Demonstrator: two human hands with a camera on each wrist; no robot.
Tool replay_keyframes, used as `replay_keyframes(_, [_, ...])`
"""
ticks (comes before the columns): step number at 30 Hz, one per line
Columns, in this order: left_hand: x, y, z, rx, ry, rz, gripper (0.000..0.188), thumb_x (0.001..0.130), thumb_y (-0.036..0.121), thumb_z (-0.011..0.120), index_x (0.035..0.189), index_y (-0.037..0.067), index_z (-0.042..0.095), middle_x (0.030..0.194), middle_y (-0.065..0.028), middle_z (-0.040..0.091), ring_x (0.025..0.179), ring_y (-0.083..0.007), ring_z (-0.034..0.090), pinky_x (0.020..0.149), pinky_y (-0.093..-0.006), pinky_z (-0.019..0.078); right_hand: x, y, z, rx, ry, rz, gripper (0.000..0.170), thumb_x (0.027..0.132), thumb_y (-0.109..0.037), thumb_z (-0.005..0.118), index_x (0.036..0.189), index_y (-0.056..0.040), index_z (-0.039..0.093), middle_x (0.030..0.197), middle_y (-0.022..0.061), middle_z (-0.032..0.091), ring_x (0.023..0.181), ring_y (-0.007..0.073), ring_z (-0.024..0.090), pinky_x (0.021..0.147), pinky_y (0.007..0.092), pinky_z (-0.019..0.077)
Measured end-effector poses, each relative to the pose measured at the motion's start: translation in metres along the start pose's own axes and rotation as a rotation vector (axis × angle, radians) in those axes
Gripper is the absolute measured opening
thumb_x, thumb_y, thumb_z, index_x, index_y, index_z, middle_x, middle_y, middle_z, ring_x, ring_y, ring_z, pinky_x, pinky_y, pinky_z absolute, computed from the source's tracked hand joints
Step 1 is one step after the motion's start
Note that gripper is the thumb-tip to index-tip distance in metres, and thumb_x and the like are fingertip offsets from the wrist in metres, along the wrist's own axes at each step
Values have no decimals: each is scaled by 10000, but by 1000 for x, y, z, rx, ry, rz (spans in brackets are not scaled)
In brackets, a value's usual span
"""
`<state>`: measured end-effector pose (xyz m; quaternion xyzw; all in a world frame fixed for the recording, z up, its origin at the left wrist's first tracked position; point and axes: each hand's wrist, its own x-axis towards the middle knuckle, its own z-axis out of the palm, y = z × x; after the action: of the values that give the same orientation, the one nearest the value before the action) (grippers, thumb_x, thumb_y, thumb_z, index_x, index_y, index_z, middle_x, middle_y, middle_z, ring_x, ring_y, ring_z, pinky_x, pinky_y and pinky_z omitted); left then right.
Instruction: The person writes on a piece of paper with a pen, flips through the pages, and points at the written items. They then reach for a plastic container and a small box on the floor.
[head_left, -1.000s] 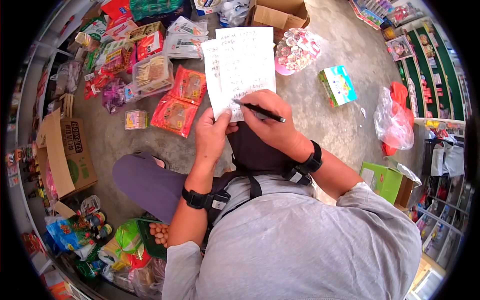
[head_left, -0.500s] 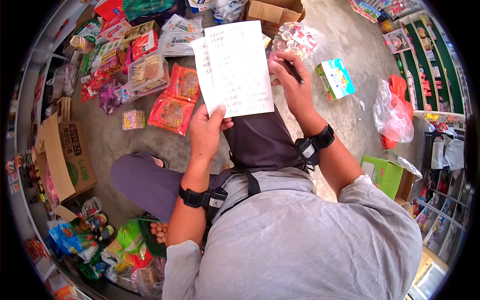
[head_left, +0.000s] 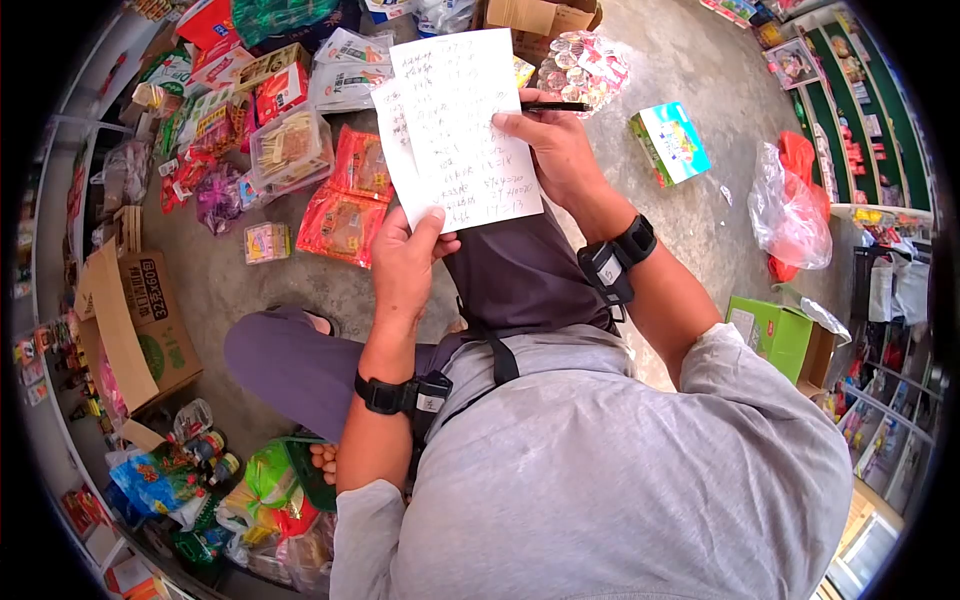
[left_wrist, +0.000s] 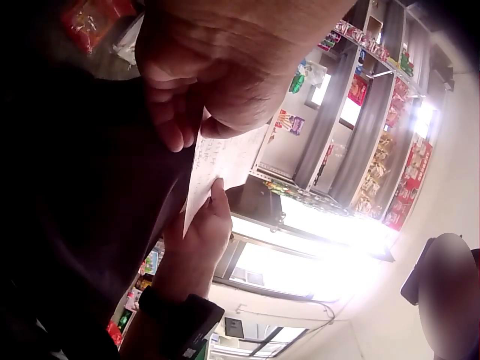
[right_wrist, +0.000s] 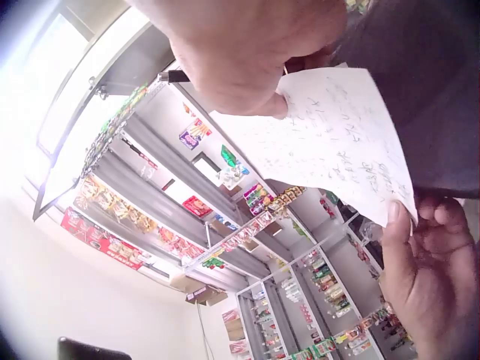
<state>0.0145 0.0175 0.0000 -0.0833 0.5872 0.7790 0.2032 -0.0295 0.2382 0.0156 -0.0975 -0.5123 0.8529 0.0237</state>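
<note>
Handwritten sheets of paper (head_left: 460, 130), one overlapping another, are held up over the person's lap in the head view. The left hand (head_left: 405, 262) pinches their lower left corner, thumb on top. At the right edge the right hand (head_left: 562, 155) grips the paper with its thumb laid across the front. A black pen (head_left: 562, 106) sticks out sideways from the same right hand. In the right wrist view the writing on the paper (right_wrist: 337, 135) shows between both hands, and the pen's end (right_wrist: 176, 76) pokes out past the right hand.
On the floor lie red food packets (head_left: 345, 225), a clear tub of sticks (head_left: 292, 150), a blue-green box (head_left: 672, 145) and a plastic bag (head_left: 785, 220). Cardboard boxes (head_left: 150, 320) stand left. Eggs (head_left: 323, 460) sit in a green basket beside the left elbow. Shelves line both sides.
The right hand has stopped writing at the paper's lower part, swung out right, and now grips the sheet's right edge, keeping the pen. The paper has shifted slightly left and up.
</note>
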Motion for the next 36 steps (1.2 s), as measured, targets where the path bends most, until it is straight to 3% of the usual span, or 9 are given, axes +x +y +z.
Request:
replay_keyframes(9, [-1,0,-3,-28,-16,-1,215,972,70,607,1167,-16,635,987,-53,692,770,-90,649,697,-253,591,2,5,1,-20,70,-99,266,879,-9,707,1117,45,601,1023,146,702,879,179,686,775,305,577])
replay_keyframes(12, [-1,0,-3,-6,-17,6,223,972,59,604,1183,-8,630,991,-50,693,769,-87,648,695,-252,590,1,3,0,-55,57,-77,313,889,9,682,1182,53,581,1112,150,683,967,189,673,852,317,565])
replay_keyframes(27, [-5,7,1,104,-34,60,243,940,30,577,1181,-1,576,961,-48,667,729,-75,604,647,-246,549,-1,-12,3,59,-15,48,399,888,-50,700,1254,51,576,1156,143,671,1041,217,672,900,345,556])
replay_keyframes(30, [-4,4,-1,145,-47,59,298,945,49,597,1242,33,585,967,-17,659,745,-64,608,666,-236,553,0,-14,2,36,-22,45,394,894,-63,698,1256,43,583,1156,139,673,1050,217,670,906,350,555])
replay_keyframes(36, [-6,2,-2,98,-51,26,218,948,24,578,1165,8,589,954,-36,658,728,-75,602,642,-241,547,1,-9,-3,22,-22,10,368,912,-70,678,1254,38,598,1153,116,679,1043,207,664,904,330,541])
